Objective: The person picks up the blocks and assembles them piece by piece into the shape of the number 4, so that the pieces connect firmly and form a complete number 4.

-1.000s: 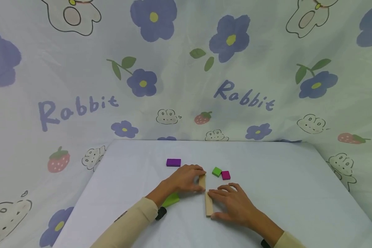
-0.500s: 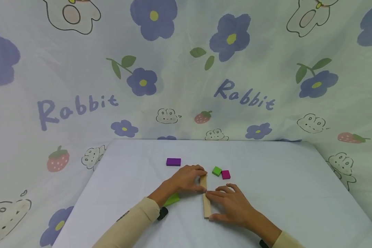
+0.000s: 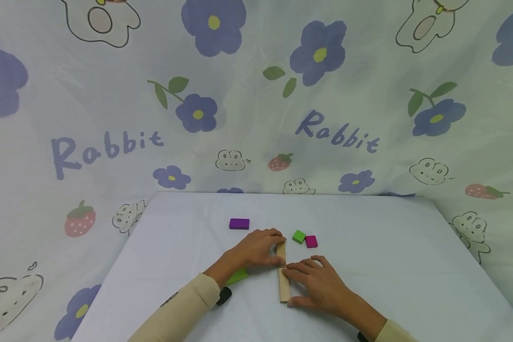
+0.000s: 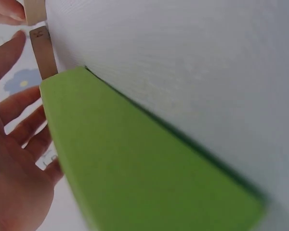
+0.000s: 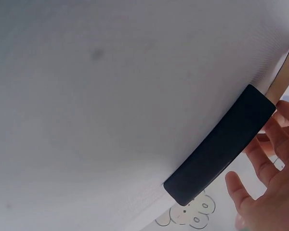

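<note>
My left hand [image 3: 261, 248] grips a plain wooden block [image 3: 281, 254] lengthwise, fingers at its far end and thumb at its near end. A second wooden block [image 3: 284, 286], nearer the front, is held the same way by my right hand [image 3: 318, 286]. The two blocks stand almost end to end in one line on the white table. In the left wrist view a small dark mark shows on the end of one wooden block [image 4: 43, 53]. A long green block [image 4: 135, 159] fills the foreground there, and its tip shows beside my left forearm in the head view.
A purple block [image 3: 239, 223] lies farther back on the left. Beyond my hands sit a small green block [image 3: 299, 236] and a magenta block [image 3: 311, 241], corners close together. The right wrist view shows a dark block [image 5: 221, 144] near my right hand. A printed curtain [image 3: 256, 95] stands behind the table.
The right hand has slid its wooden block slightly left, bringing it nearly in line with the other. The left hand's block has shifted a little to the right.
</note>
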Motion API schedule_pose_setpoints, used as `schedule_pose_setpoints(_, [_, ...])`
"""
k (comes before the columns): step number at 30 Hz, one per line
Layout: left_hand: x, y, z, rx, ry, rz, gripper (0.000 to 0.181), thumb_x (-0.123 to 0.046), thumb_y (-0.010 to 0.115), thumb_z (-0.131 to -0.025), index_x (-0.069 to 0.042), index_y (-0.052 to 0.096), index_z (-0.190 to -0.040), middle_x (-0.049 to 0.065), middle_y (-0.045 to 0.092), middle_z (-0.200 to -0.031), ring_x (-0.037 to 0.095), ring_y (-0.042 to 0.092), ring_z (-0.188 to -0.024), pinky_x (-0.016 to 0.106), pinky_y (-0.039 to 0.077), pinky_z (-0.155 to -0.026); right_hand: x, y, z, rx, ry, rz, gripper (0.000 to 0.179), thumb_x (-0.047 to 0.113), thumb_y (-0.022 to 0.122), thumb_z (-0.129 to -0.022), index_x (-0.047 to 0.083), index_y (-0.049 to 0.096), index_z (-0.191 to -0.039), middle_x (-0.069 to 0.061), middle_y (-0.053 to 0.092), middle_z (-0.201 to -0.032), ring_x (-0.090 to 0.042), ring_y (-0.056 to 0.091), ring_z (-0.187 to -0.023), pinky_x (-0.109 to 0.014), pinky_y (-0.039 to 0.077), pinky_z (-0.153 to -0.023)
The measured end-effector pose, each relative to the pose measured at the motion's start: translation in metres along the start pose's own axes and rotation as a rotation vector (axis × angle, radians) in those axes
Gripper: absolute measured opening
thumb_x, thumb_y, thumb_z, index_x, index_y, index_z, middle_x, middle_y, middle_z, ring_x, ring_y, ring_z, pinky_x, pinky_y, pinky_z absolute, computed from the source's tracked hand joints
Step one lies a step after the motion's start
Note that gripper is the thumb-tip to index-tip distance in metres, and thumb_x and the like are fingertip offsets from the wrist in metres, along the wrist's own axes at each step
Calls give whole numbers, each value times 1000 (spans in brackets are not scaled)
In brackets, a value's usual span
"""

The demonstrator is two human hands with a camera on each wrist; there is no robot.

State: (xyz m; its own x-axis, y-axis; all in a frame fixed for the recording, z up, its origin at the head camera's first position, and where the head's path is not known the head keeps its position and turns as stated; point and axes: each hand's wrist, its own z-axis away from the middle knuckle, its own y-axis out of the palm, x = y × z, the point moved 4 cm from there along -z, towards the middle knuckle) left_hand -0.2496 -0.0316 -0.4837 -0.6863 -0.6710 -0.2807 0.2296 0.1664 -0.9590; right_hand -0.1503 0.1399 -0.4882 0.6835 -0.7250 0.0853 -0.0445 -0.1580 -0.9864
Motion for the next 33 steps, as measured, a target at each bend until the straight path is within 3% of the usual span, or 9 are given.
schedule_pose_setpoints(10, [2,1,2,-1,5,17,61,-52,69,-93,-16,61,-141,-1,58,-140,19,57,-124,38,46,-104,1,2,-2,48,20,27,72,75,57,-87,26,62,-140,8,64,-132,-16,58,-121,-52,38,-105])
schedule_pose_setpoints(33, [2,3,2,16,17,-22,61,-52,69,-93,-19,60,-143,-2,57,-140,17,56,-126,38,45,-105,2,0,-5,26,23,42,73,73,57,-89,22,63,-140,6,67,-128,-18,61,-117,-50,40,-102])
